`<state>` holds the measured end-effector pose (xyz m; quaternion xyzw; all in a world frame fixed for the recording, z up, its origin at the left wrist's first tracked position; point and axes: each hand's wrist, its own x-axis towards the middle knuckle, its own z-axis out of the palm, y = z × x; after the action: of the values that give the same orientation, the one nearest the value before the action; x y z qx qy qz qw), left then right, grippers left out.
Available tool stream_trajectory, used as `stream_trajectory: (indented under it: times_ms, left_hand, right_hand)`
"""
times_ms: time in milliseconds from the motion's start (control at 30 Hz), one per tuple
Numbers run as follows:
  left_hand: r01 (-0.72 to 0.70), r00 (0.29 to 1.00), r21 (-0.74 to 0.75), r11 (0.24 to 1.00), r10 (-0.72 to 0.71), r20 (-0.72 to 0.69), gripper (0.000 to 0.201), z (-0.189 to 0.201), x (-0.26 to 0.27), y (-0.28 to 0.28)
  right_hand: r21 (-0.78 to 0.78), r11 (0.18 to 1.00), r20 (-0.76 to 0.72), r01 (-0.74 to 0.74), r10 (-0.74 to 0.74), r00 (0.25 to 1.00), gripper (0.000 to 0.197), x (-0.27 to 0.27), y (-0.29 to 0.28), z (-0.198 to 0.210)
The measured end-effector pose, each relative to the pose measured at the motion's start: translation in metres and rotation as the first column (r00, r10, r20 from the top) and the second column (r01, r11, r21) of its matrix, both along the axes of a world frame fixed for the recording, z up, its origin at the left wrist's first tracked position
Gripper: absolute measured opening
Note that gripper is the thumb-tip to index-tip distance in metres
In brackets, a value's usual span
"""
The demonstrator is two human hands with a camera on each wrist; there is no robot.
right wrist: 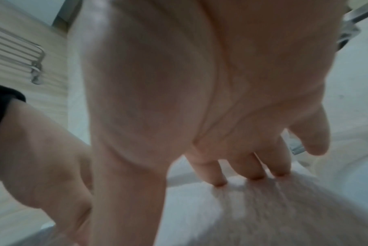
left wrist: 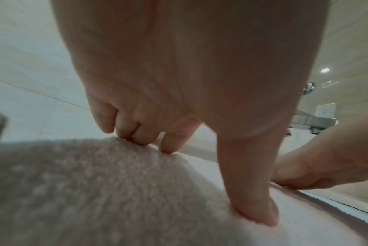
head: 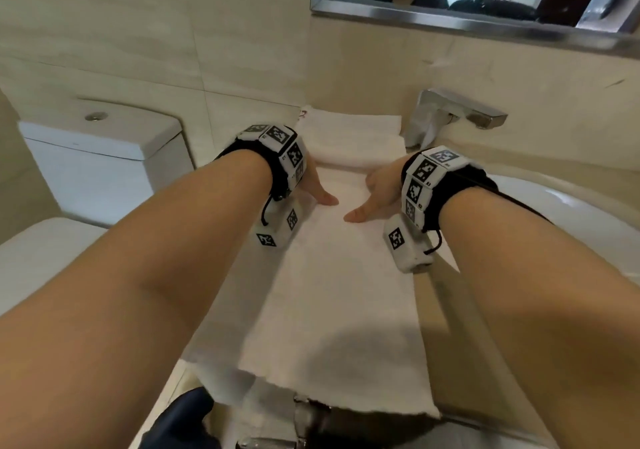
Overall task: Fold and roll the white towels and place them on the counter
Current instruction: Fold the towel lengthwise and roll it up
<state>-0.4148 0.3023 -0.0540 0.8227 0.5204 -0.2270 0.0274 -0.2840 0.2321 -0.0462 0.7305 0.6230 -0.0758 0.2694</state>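
Observation:
A white towel (head: 339, 292), folded into a long strip, lies lengthwise on the beige counter (head: 431, 313). Both hands are at its far end. My left hand (head: 317, 189) curls its fingers (left wrist: 140, 136) over the raised far edge of the towel (left wrist: 94, 191) while the thumb presses down on top. My right hand (head: 375, 195) mirrors it: fingertips (right wrist: 254, 174) dig into the towel's (right wrist: 273, 216) hump, thumb stretched down on the cloth. The two thumbs point toward each other. Behind the hands sits a stack of folded white towels (head: 356, 137).
A chrome faucet (head: 460, 109) and the white sink basin (head: 554, 199) lie to the right. A toilet tank (head: 97, 143) stands at the left, a mirror (head: 450, 15) above on the wall. The towel's near end hangs over the counter edge above a metal fitting (head: 304, 421).

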Motion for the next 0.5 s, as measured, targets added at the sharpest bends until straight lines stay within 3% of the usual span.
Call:
stream_trajectory:
  times_ms: [367, 433, 500]
  left_hand:
    - [0.085, 0.996, 0.045, 0.995, -0.084, -0.014, 0.104, -0.004, 0.040, 0.087]
    - [0.037, 0.998, 0.028, 0.999, -0.039, 0.053, 0.104, -0.002, 0.036, 0.083]
    - [-0.011, 0.989, 0.032, 0.999, 0.006, 0.151, 0.092, 0.002, 0.030, 0.070]
  right_hand:
    - [0.051, 0.988, -0.113, 0.147, -0.141, 0.984, 0.101, 0.035, 0.072, 0.001]
    - [0.077, 0.982, -0.164, 0.170, -0.155, 0.974, 0.097, 0.033, 0.069, 0.003]
    - [0.135, 0.972, -0.222, 0.194, -0.161, 0.962, 0.094, 0.031, 0.058, 0.004]
